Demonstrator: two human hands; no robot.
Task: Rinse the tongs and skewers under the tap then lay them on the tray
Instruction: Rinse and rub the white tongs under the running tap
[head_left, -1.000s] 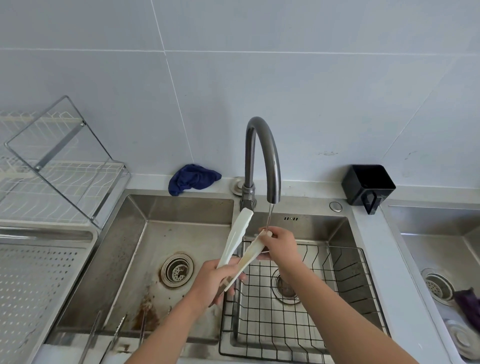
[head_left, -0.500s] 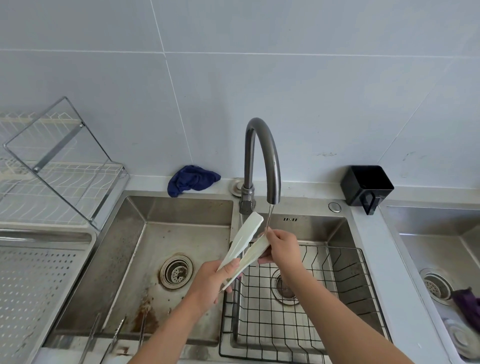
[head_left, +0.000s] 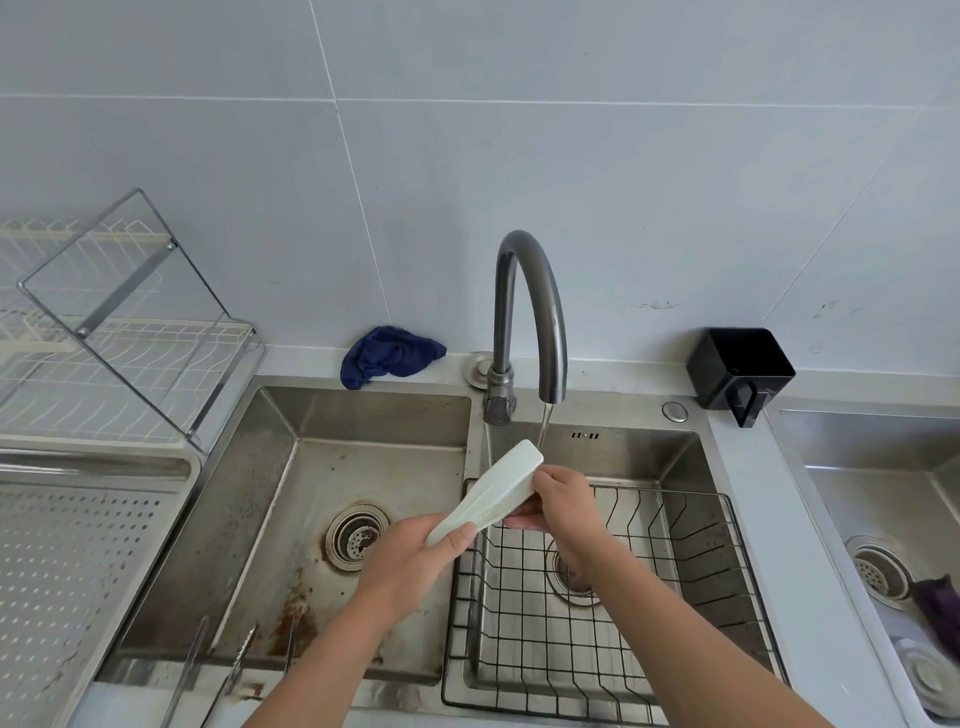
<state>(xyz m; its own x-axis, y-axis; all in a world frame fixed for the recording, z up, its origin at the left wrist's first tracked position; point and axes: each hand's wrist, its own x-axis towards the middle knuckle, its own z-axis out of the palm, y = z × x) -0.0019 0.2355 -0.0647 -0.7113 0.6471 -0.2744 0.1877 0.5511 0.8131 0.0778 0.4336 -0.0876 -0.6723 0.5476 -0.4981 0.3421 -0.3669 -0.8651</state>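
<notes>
White tongs (head_left: 491, 491) held slanted above the divider between the two sink basins, upper end just under the tap (head_left: 535, 317), touching the thin water stream (head_left: 543, 426). Left hand (head_left: 410, 566) clenched around the lower end of the tongs, thumb pressed on top. Right hand (head_left: 563, 501) grasping the upper part of the tongs, fingers wrapped at its right side. Arms of the tongs pressed close together.

Under the right hand, black wire basket (head_left: 696, 566) sitting inside the right basin (head_left: 644, 452). Left basin (head_left: 363, 447) stained with rust near its front edge. At the front rim of the left basin, some thin metal pieces (head_left: 234, 670), probably skewers and metal tongs, but blurred. Perforated metal tray (head_left: 67, 566) beside the left edge of the sink. Blue cloth (head_left: 387, 356) lying on the ledge at the back edge, left of the tap base. Black holder (head_left: 740, 369) at the back right corner.
</notes>
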